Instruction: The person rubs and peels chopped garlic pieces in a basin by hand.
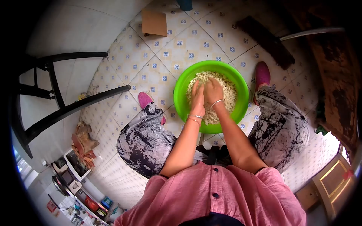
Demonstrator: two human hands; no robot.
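A bright green basin (241,98) stands on the floor between my feet, with a heap of pale, crumbly pieces (226,90) inside; I cannot tell what they are. My left hand (197,97) is over the heap, its fingers stretched forward and its palm turned inward. Close beside it, my right hand (213,92) faces it with fingers extended and slightly bent. The two hands nearly meet or touch. Whether any pieces lie between the palms is hidden, and the fingertips are a little blurred. Each wrist wears a bangle.
A black metal frame (75,107) lies to the left. Ahead are a cardboard piece (154,23) on the patterned tile floor and a dark broom head (266,41). Worn brown wooden furniture (335,75) stands at the right. Shelves with household items (86,199) are at the lower left.
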